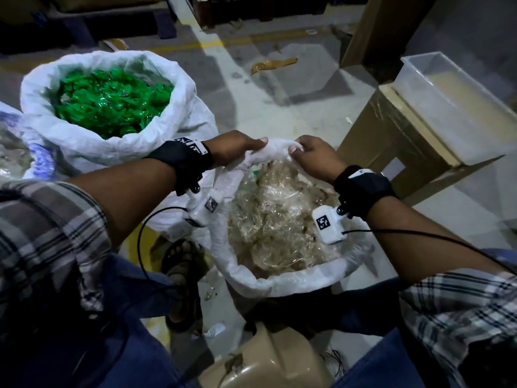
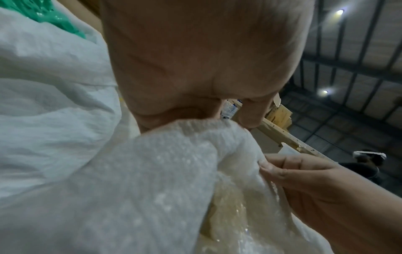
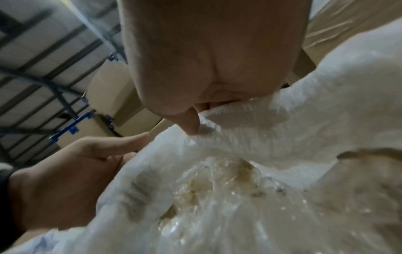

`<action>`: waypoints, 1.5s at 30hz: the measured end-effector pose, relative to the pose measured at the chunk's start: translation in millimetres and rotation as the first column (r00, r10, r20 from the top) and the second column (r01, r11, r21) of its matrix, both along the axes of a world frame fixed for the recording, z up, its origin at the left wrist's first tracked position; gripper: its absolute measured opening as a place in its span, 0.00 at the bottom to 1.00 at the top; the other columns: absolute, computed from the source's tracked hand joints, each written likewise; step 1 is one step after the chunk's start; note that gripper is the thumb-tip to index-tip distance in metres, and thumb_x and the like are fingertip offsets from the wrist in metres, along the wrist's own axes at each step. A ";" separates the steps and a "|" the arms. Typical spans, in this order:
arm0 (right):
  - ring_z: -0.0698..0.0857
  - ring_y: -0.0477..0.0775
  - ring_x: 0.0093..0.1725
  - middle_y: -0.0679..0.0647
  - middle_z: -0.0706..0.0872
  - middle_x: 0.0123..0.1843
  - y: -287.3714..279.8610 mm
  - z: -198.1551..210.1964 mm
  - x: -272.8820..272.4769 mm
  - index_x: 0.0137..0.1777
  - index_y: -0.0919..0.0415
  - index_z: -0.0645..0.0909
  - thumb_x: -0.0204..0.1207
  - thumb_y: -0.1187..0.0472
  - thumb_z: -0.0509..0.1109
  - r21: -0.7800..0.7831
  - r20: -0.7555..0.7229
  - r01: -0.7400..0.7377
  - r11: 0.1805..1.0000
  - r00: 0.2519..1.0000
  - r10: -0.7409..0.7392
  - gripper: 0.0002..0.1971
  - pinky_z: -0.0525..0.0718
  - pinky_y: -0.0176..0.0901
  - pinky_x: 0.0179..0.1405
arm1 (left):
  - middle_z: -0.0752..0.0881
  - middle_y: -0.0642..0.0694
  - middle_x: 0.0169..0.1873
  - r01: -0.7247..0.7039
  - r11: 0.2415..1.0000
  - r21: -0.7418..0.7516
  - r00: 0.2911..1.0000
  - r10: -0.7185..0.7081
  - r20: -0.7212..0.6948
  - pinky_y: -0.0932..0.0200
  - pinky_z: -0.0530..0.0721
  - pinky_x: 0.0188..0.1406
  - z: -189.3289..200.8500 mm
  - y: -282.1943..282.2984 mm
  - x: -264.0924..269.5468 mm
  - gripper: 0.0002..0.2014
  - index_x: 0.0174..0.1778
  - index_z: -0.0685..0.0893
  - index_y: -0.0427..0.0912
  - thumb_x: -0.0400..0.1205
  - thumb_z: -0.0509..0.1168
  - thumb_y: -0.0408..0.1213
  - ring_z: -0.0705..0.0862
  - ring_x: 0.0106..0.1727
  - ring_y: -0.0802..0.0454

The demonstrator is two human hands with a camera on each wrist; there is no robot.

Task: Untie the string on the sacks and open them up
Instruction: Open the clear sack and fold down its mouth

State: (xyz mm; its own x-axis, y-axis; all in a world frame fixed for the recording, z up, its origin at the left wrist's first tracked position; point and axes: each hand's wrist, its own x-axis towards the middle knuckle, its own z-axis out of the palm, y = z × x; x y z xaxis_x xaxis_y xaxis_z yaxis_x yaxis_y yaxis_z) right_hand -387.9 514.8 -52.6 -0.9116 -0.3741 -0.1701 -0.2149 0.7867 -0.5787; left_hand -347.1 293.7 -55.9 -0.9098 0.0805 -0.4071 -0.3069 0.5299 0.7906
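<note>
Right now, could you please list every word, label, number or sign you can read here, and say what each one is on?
No readable words or numbers in any view.
Square black-and-white code tag, no letters: on the right wrist camera.
Similar code tags, blurred: on the left wrist camera and left wrist strap.
Blue print, too blurred to read: on the sack at the left edge.

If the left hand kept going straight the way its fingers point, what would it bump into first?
Most likely the right hand. The left hand points along the rolled rim of the sack that both grip, with little rim between them. Depth is hard to judge.
</note>
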 end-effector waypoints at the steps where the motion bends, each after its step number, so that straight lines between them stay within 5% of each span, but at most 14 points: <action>1: 0.83 0.55 0.51 0.53 0.86 0.53 1.5 0.4 -1.2 0.58 0.57 0.82 0.85 0.51 0.64 -0.065 0.064 0.065 0.996 0.996 -0.061 0.11 0.74 0.43 0.45 | 0.83 0.42 0.33 0.072 0.991 -0.116 0.996 -0.078 -0.044 0.55 0.73 0.36 1.8 -2.1 -0.3 0.28 0.48 0.82 0.36 0.83 0.63 0.63 0.77 0.31 0.47; 5: 0.78 0.59 0.39 0.63 0.78 0.40 2.0 3.8 -4.7 0.45 0.62 0.76 0.82 0.69 0.62 -0.451 0.418 0.326 0.831 0.900 -0.126 0.06 0.74 0.49 0.40 | 0.89 0.51 0.45 0.226 0.812 -0.538 0.957 -0.289 -0.035 0.55 0.81 0.51 10.0 -9.8 5.3 0.35 0.56 0.81 0.48 0.72 0.62 0.77 0.86 0.48 0.49; 10: 0.79 0.63 0.48 0.68 0.81 0.53 12.9 8.7 -5.7 0.65 0.73 0.79 0.82 0.65 0.58 -0.431 0.691 0.521 0.736 0.716 -0.102 0.17 0.74 0.51 0.53 | 0.88 0.47 0.27 0.332 0.880 -0.339 0.943 -0.306 0.130 0.61 0.89 0.39 8.6 -13.4 7.6 0.31 0.37 0.86 0.37 0.73 0.71 0.69 0.92 0.34 0.48; 12: 0.79 0.61 0.48 0.67 0.81 0.49 8.8 11.1 -4.3 0.54 0.67 0.81 0.81 0.68 0.60 -0.458 0.637 0.525 0.717 0.757 -0.148 0.09 0.74 0.52 0.54 | 0.85 0.46 0.26 0.272 0.926 -0.263 0.962 -0.259 0.085 0.59 0.89 0.35 3.7 -13.1 8.9 0.25 0.37 0.86 0.33 0.79 0.72 0.57 0.88 0.32 0.49; 14: 0.79 0.58 0.49 0.62 0.79 0.48 2.0 13.8 -5.9 0.47 0.60 0.78 0.79 0.67 0.66 -0.381 0.416 0.442 0.812 0.866 -0.277 0.02 0.75 0.51 0.54 | 0.81 0.42 0.30 0.155 0.974 -0.165 0.987 -0.146 0.065 0.54 0.91 0.37 2.0 -12.2 9.3 0.21 0.38 0.83 0.29 0.83 0.71 0.48 0.84 0.32 0.48; 16: 0.79 0.58 0.60 0.57 0.79 0.61 -1.7 15.0 -5.9 0.59 0.54 0.78 0.77 0.58 0.69 -0.150 0.147 0.367 0.918 0.927 -0.346 0.11 0.77 0.50 0.65 | 0.74 0.42 0.29 -0.020 0.999 -0.038 0.997 0.023 0.067 0.56 0.85 0.32 4.2 -10.0 7.7 0.18 0.34 0.77 0.35 0.86 0.68 0.43 0.76 0.29 0.48; 19: 0.69 0.63 0.72 0.58 0.72 0.71 -10.1 24.5 7.6 0.68 0.51 0.75 0.76 0.53 0.67 0.067 -0.154 0.209 0.976 0.968 -0.197 0.20 0.68 0.57 0.73 | 0.71 0.43 0.28 -0.353 0.919 0.177 0.930 0.324 0.172 0.61 0.65 0.29 10.1 -7.1 4.9 0.12 0.38 0.76 0.42 0.87 0.64 0.38 0.69 0.26 0.50; 21: 0.69 0.63 0.71 0.58 0.73 0.69 -18.4 32.1 24.9 0.66 0.51 0.76 0.77 0.55 0.66 0.081 -0.205 0.045 0.996 0.978 -0.027 0.17 0.68 0.57 0.71 | 0.81 0.45 0.25 -0.518 0.790 0.328 0.848 0.426 0.314 0.65 0.73 0.25 16.2 -9.5 5.8 0.11 0.40 0.79 0.40 0.88 0.59 0.36 0.78 0.22 0.51; 24: 0.76 0.59 0.64 0.56 0.78 0.61 -23.1 37.5 59.8 0.61 0.52 0.80 0.78 0.53 0.68 0.152 -0.179 -0.222 0.963 0.952 0.248 0.13 0.76 0.54 0.67 | 0.87 0.45 0.38 -0.620 0.622 0.478 0.779 0.419 0.466 0.60 0.79 0.43 23.8 -18.3 9.1 0.13 0.49 0.83 0.38 0.86 0.55 0.39 0.82 0.35 0.48; 28: 0.82 0.56 0.52 0.51 0.77 0.56 -19.8 23.5 106.7 0.60 0.50 0.77 0.76 0.40 0.70 0.291 0.027 -0.516 0.806 0.846 0.532 0.19 0.84 0.52 0.51 | 0.88 0.40 0.44 -0.638 0.524 0.563 0.766 0.501 0.403 0.54 0.80 0.59 33.7 -29.9 7.9 0.17 0.57 0.85 0.32 0.85 0.57 0.39 0.86 0.45 0.46; 31: 0.81 0.59 0.56 0.54 0.78 0.60 -23.9 2.4 124.4 0.68 0.52 0.73 0.72 0.32 0.70 0.441 0.066 -0.560 0.701 0.800 0.597 0.32 0.84 0.56 0.54 | 0.83 0.38 0.65 -0.673 0.640 0.370 0.737 0.617 0.276 0.52 0.77 0.71 39.8 -37.5 5.3 0.24 0.73 0.77 0.32 0.83 0.65 0.40 0.82 0.66 0.43; 33: 0.81 0.62 0.58 0.57 0.79 0.62 -26.8 -8.5 124.8 0.70 0.55 0.72 0.74 0.34 0.71 0.532 0.014 -0.532 0.658 0.783 0.622 0.32 0.84 0.55 0.53 | 0.82 0.38 0.62 -0.596 0.788 0.153 0.799 0.564 0.210 0.47 0.78 0.69 38.2 -38.9 6.1 0.26 0.75 0.76 0.33 0.83 0.66 0.43 0.82 0.62 0.43; 37: 0.85 0.59 0.51 0.53 0.82 0.52 -30.0 -23.4 118.2 0.55 0.54 0.79 0.79 0.56 0.67 0.464 -0.011 -0.516 0.720 0.810 0.587 0.07 0.82 0.49 0.40 | 0.77 0.31 0.70 -0.228 0.900 -0.370 0.927 0.317 0.199 0.49 0.79 0.55 30.4 -38.0 16.6 0.29 0.81 0.68 0.31 0.87 0.65 0.43 0.81 0.63 0.38; 45: 0.80 0.65 0.58 0.59 0.79 0.61 -28.2 -32.9 107.1 0.68 0.54 0.77 0.79 0.47 0.63 0.422 -0.024 -0.450 0.787 0.863 0.505 0.20 0.82 0.55 0.56 | 0.79 0.25 0.69 -0.295 0.914 -0.278 0.797 0.396 0.457 0.37 0.76 0.73 22.0 -53.6 17.6 0.37 0.79 0.65 0.35 0.82 0.69 0.53 0.81 0.70 0.30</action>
State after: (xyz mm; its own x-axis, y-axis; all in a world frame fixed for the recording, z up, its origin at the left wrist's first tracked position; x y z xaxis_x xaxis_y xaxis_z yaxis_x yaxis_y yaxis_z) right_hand -280.8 486.6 -85.4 -0.6575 -0.6952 -0.2906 -0.6733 0.7152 -0.1875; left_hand -329.5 240.1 -33.9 -0.5338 -0.3219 -0.7819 -0.8179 0.4311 0.3809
